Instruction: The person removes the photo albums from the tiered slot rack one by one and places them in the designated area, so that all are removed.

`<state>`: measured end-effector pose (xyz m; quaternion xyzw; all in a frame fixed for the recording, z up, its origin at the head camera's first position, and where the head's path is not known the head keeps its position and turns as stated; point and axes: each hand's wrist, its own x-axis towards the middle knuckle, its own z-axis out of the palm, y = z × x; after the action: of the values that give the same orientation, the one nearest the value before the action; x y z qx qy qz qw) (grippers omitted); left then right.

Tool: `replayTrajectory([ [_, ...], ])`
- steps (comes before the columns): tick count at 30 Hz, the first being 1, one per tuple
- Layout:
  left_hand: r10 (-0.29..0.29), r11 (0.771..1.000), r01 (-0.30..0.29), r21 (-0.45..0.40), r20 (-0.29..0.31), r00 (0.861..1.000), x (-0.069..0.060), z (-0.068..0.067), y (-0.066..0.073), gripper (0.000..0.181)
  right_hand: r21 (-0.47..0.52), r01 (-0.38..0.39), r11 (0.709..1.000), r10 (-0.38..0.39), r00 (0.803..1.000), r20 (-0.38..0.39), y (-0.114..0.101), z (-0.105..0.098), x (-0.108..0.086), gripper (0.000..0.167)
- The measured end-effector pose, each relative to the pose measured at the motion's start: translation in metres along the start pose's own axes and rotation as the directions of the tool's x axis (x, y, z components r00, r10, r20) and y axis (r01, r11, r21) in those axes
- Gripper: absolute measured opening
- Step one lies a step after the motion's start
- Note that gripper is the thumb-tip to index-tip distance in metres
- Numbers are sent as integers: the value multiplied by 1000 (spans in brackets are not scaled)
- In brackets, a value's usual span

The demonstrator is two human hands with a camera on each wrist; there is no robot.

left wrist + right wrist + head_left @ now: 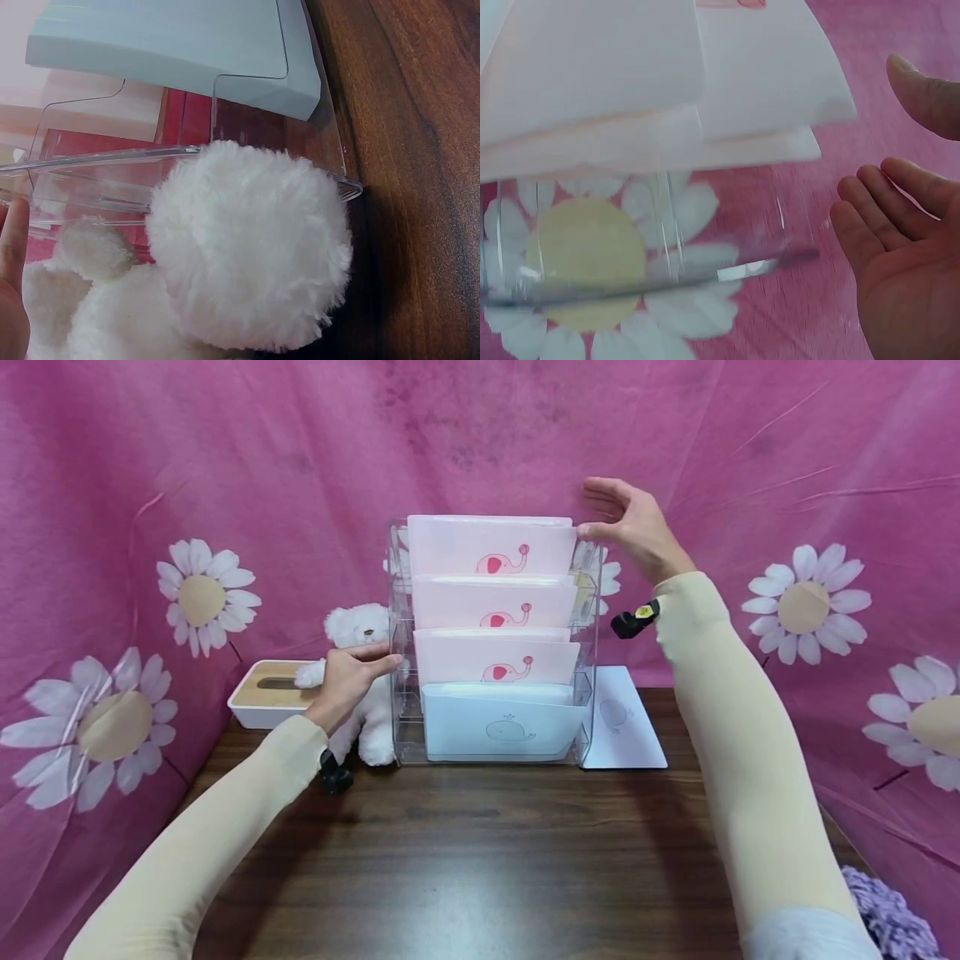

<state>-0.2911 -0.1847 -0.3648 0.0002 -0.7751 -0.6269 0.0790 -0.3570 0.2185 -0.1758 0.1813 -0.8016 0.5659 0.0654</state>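
Note:
A clear plastic tiered rack (587, 727) stands upright on the table. Three pink folders (457, 545) with a red elephant print fill its upper tiers, and a pale blue folder (457, 731) with a whale drawing sits in the lowest. At the rack's left side wall, my left hand (347, 685) rests with thumb and fingers extended; most of it is outside the left wrist view. My right hand (636, 527) is raised beside the top right corner. In the right wrist view its spread fingers (874, 206) are apart from the folders and hold nothing.
A white plush bear (367, 727) sits against the rack's left side. Behind it is a white box with a wooden lid (258, 681). A pale sheet with a drawing (626, 718) lies right of the rack. Pink flowered cloth (480, 435) surrounds the brown table (465, 843).

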Motion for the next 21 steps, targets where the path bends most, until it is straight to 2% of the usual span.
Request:
replayTrajectory([
  [9, -4, 1000, 4, 7, 3, 1000, -1, 0, 1, 50, -97, -40, 995, 50, 994, 101, -4, 21, 23, 75],
  [21, -2, 1000, 2, 14, -18, 1000, 0, 3, 2, 48, -63, -66, 996, 73, 990, 124, -1, 28, 36, 65],
])
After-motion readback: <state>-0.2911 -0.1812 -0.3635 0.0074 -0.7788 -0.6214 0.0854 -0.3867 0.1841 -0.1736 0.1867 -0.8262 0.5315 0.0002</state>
